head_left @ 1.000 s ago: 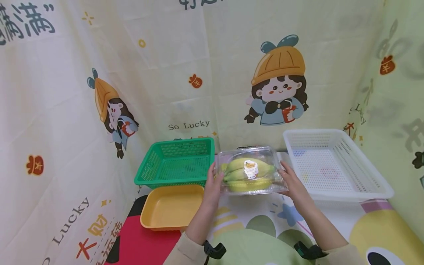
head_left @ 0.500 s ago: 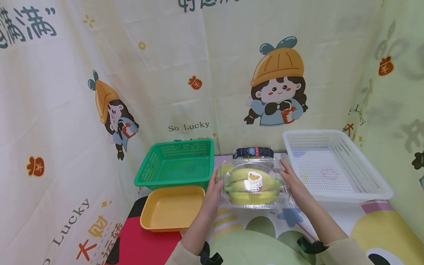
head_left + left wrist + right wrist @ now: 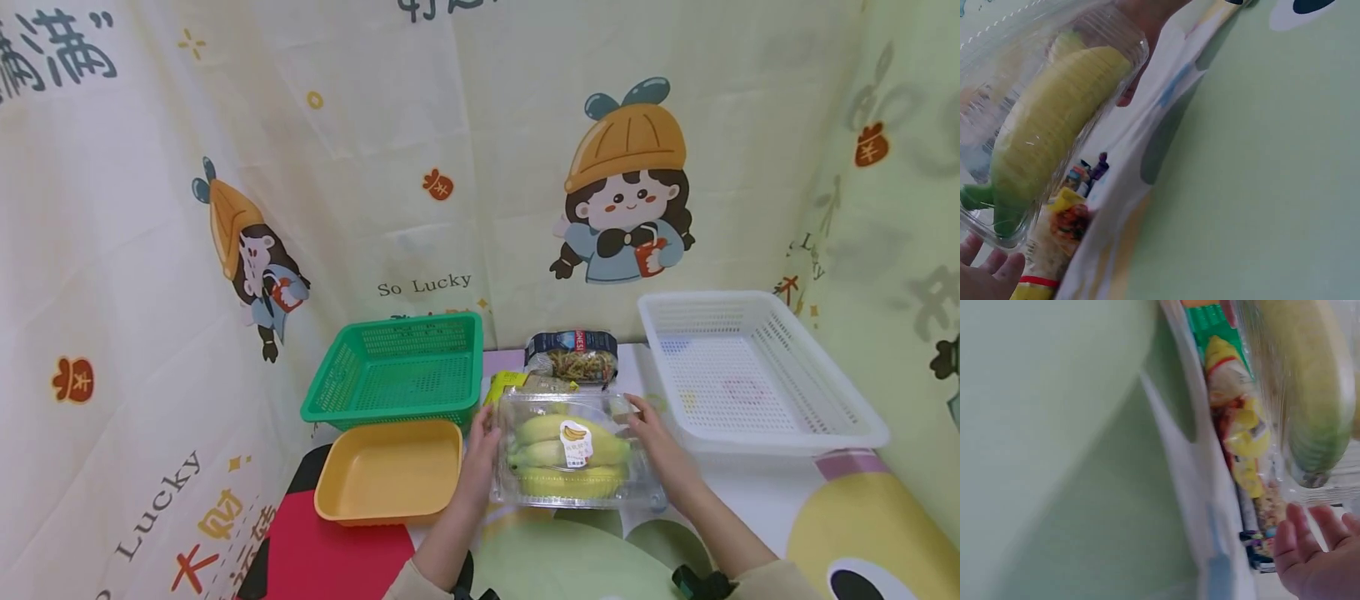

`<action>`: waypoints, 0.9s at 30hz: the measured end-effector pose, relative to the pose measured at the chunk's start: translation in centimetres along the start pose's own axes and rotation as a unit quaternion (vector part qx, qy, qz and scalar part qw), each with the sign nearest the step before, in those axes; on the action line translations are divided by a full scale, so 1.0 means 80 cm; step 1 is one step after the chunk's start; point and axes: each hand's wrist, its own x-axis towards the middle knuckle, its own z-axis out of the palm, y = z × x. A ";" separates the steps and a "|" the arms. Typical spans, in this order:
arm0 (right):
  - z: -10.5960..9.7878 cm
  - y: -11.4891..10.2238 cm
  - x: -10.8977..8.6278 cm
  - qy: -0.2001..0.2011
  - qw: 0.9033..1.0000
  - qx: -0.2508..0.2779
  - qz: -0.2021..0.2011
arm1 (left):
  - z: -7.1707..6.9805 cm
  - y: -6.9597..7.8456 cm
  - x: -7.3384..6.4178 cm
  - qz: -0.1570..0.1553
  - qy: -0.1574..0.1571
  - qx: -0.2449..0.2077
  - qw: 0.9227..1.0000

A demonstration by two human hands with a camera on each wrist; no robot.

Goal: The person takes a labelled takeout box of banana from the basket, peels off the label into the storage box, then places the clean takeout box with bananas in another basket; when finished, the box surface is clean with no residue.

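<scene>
A clear plastic clamshell box of bananas [image 3: 573, 492], with a white banana sticker on its lid, is held between both hands close over the table. My left hand [image 3: 472, 471] grips its left end and my right hand [image 3: 662, 454] its right end. The left wrist view has yellow-green bananas [image 3: 1054, 125] showing through the plastic, with left fingertips [image 3: 999, 262] at the box's lower corner. In the right wrist view, curled fingers of my right hand [image 3: 1319, 556] are right at the box's end.
Behind the box lie a dark-blue-labelled bag of pasta [image 3: 573, 365] and a yellow-ended packet [image 3: 504, 385]. A green basket [image 3: 318, 412] and a yellow tub [image 3: 322, 496] stand on the left. At the right stands a white basket [image 3: 810, 442]. Printed cloth [image 3: 510, 208] hangs behind.
Both hands have drawn the banana box toward the person and lower in view. The pasta bag and yellow packet behind it have come into sight.
</scene>
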 end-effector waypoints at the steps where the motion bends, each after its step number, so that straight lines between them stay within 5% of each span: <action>1: 0.010 -0.016 -0.004 0.015 1.000 -0.015 0.012 | 0.000 -0.003 -0.001 -0.005 -0.004 -0.003 1.000; 3: 0.037 -0.080 -0.024 0.040 0.987 -0.099 0.116 | 0.001 -0.008 -0.002 -0.015 -0.014 -0.007 1.000; 4: 0.041 -0.087 -0.022 0.052 0.982 -0.121 0.138 | 0.001 -0.010 -0.003 -0.020 -0.018 -0.007 1.000; 9: 0.067 -0.143 -0.024 0.055 0.973 -0.126 0.184 | 0.002 -0.023 0.000 -0.017 -0.032 -0.012 0.999; 16: 0.064 -0.124 -0.021 0.036 0.980 -0.104 0.163 | -0.001 -0.038 0.006 0.007 -0.034 -0.018 0.999; 27: 0.060 -0.101 -0.019 0.037 0.973 -0.130 0.186 | -0.002 -0.054 0.010 -0.005 -0.026 -0.003 1.000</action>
